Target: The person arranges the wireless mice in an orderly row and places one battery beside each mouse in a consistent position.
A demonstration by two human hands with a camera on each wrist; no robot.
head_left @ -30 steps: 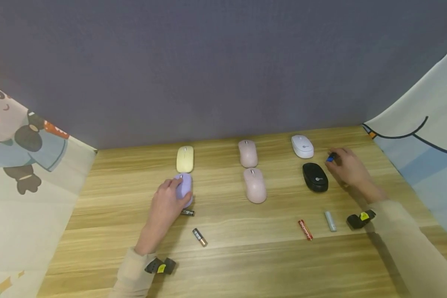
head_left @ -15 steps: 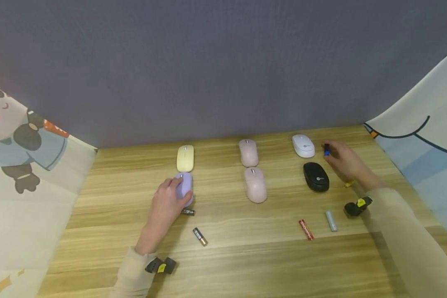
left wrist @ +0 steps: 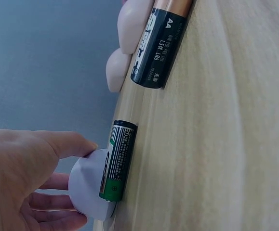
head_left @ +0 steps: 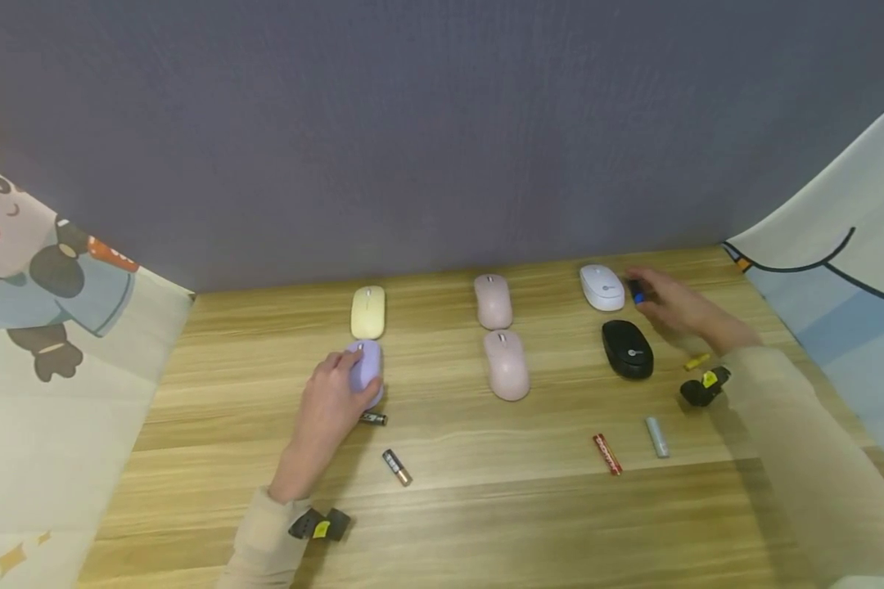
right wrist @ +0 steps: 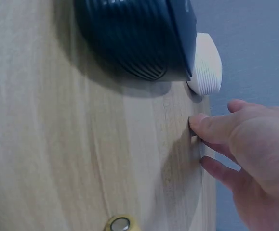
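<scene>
My left hand grips the lavender mouse, thumb on its near right side and fingers over its left and top. In the left wrist view, the mouse sits behind a black-and-green battery. Beside the white mouse, my right hand pinches a small blue-and-black battery low over the table. In the right wrist view, fingers mostly hide that battery, and its contact with the table is unclear. A black mouse lies nearer the person than the white one.
Behind the lavender mouse is a yellow mouse. Two pink mice stand mid-table. Loose batteries include a black one, a red one, a grey one and a yellow one. A grey partition rises behind.
My right hand has moved left and away from the person with the blue-and-black battery, towards the white mouse. The yellow battery has come into view near that wrist. The left hand stays put.
</scene>
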